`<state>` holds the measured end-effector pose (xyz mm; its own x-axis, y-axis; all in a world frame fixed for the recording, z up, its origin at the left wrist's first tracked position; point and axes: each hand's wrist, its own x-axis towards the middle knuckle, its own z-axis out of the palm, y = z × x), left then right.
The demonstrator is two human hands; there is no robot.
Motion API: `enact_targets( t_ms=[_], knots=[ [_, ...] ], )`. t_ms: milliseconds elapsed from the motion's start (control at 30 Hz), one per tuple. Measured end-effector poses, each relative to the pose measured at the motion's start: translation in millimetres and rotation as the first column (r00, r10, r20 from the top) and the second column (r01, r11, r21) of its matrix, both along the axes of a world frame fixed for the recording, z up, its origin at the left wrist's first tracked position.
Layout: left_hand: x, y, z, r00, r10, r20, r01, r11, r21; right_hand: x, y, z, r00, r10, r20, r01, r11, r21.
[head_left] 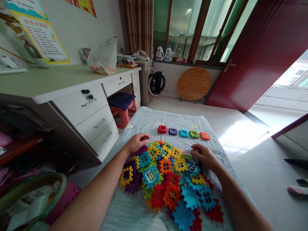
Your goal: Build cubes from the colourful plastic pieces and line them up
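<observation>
A loose heap of colourful plastic interlocking building blocks (166,166) covers the middle of the cloth, some with window grids and some solid. My left hand (137,143) is at the heap's far left edge, fingers loosely bent and holding nothing visible, close to a purple block (142,149). Across the heap, my right hand (204,155) hovers by its right edge with thumb and fingers apart. Beyond both hands lies a spaced row: a red block (162,129), a purple block (172,131), a blue block (184,133), a green block (193,134) and an orange block (205,136).
A pale blue cloth (168,117) covers the work surface. To the left stand a white desk (91,112) with drawers, a red stool (124,114) and a pink basket (64,192). A washing machine (145,83) and a folded round table (194,84) are at the back.
</observation>
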<state>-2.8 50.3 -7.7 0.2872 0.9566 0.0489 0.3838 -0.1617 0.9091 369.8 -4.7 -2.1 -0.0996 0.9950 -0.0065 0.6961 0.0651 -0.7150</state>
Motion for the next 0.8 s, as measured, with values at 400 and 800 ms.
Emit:
enact_targets(
  t_ms=[400, 800],
  knots=[
    [-5, -6, 13.5, 0.993, -0.076, -0.086, 0.067, 0.993, -0.1, -5, -1, -5.3, 0.995, -0.037, 0.096, 0.03, 0.997, 0.069],
    [0, -16, 30.0, 0.945, -0.302, -0.126, 0.297, 0.953, -0.054, -6, -2, -2.1, 0.996, -0.003, 0.089, -0.004, 0.997, 0.076]
  ],
)
